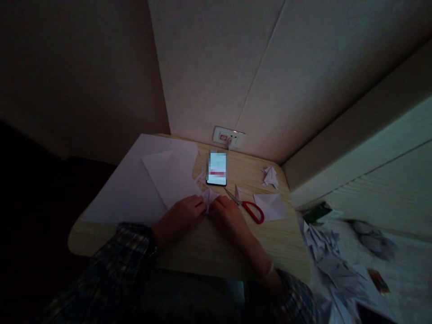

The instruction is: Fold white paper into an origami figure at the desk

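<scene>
Between my two hands a small folded piece of paper (209,195) lies near the middle of the table, its pointed top showing a centre crease. My left hand (185,215) grips its left side with the fingers bent. On its right side my right hand (228,218) pinches the paper, the fingertips partly hidden. Red-handled scissors (251,210) rest just right of my right hand, blades towards the phone. Above the folded paper a lit phone (217,168) lies flat. Large white sheets (135,180) spread beside and partly under my left forearm.
A square of paper (272,206) lies beside the scissors, and a finished-looking folded paper figure (270,177) sits behind it. Thin paper strips (200,177) are left of the phone. A wall socket (228,137) holds a plug. Crumpled papers (324,247) pile up right of the table (189,261).
</scene>
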{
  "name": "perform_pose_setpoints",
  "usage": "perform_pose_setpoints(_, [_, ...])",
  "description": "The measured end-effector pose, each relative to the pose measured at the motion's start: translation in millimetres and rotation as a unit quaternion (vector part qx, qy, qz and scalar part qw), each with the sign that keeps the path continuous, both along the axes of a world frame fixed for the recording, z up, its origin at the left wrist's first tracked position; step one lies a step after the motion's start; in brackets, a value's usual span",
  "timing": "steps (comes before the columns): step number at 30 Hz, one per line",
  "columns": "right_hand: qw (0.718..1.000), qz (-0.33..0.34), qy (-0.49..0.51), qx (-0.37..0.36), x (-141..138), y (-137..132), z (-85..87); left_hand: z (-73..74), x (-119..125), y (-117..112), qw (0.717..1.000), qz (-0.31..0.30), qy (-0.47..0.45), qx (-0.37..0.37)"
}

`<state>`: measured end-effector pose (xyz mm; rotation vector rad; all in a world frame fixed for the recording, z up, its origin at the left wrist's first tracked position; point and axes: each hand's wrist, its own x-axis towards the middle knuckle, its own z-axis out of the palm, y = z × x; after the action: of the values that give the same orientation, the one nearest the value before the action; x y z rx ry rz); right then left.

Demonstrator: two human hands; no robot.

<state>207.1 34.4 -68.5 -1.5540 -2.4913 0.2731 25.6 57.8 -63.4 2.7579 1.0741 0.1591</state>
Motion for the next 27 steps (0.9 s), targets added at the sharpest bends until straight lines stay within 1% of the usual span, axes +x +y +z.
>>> perform_pose_setpoints(6, [1.000, 0.000, -0.018, 0.003, -2.2, 0.3, -6.9, 0.4, -1.0, -0.6, 1.000, 0.000, 0.000, -0.003])
perform_pose_setpoints(10, [1.000, 0.001, -0.020, -0.002, -2.0, 0.0, -7.5, -1.0, -0.2, 0.9, 1.000, 0.006, -0.001, -0.002])
perform_pose_setpoints(14, [1.000, -0.010, -0.007, -0.015, -4.4, 0.7, -6.6, 0.6, 0.1, 2.7, 1.000, 0.004, 0.008, -0.010])
perform_pose_setpoints(18, [0.998, -0.032, 0.022, -0.044, -5.0, 1.4, -6.4, 3.9, -0.2, 7.3, 0.999, -0.007, 0.017, -0.042])
perform_pose_setpoints(22, [0.995, -0.045, 0.053, -0.069, -2.9, 4.5, -5.7, 5.9, 0.5, 16.8, 0.996, -0.019, 0.016, -0.087])
perform_pose_setpoints(27, [0.992, -0.045, 0.060, -0.102, -2.0, 10.2, -2.0, 8.6, 2.0, 26.5, 0.989, -0.004, -0.003, -0.146])
